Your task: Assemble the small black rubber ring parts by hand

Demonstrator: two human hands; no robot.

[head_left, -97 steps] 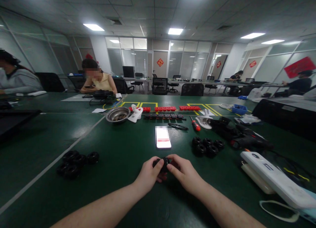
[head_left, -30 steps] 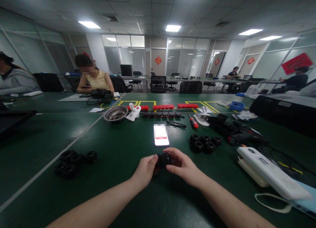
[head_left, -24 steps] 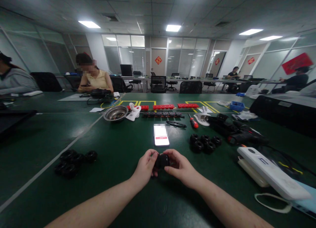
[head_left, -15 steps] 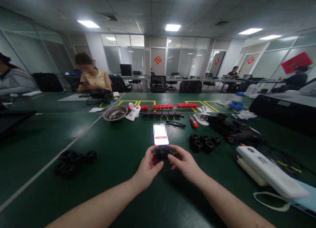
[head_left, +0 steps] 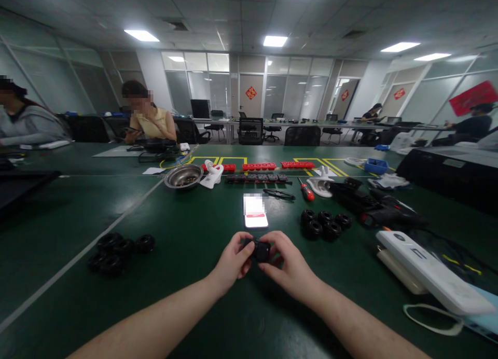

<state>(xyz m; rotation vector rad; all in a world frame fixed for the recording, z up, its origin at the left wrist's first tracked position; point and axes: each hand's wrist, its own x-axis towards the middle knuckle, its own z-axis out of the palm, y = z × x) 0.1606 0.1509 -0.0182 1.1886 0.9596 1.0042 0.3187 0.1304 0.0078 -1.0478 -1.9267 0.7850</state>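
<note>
Both hands hold one small black block-shaped part point(head_left: 261, 251) above the green table, and its exact kind cannot be made out. My left hand point(head_left: 236, 258) grips its left side, thumb on top. My right hand point(head_left: 286, 258) is closed round its right side, fingers along the far edge and thumb below. Just beyond lies a lit phone point(head_left: 256, 211), face up. One cluster of black wheels point(head_left: 324, 224) sits to the right of the hands, and another group of black wheels point(head_left: 116, 251) lies to the left.
Farther back are a metal bowl point(head_left: 183, 177), red strips point(head_left: 259, 166), a black strip point(head_left: 257, 178), a red screwdriver point(head_left: 307, 190) and white stands point(head_left: 212, 175). At right lie a black power tool point(head_left: 375, 213) and a white device point(head_left: 431, 271). A person point(head_left: 150, 118) sits across the table.
The black part has been turned in my hands, showing a flatter, squarer face. My left thumb has moved up onto it and my right thumb lower. The view has shifted slightly.
</note>
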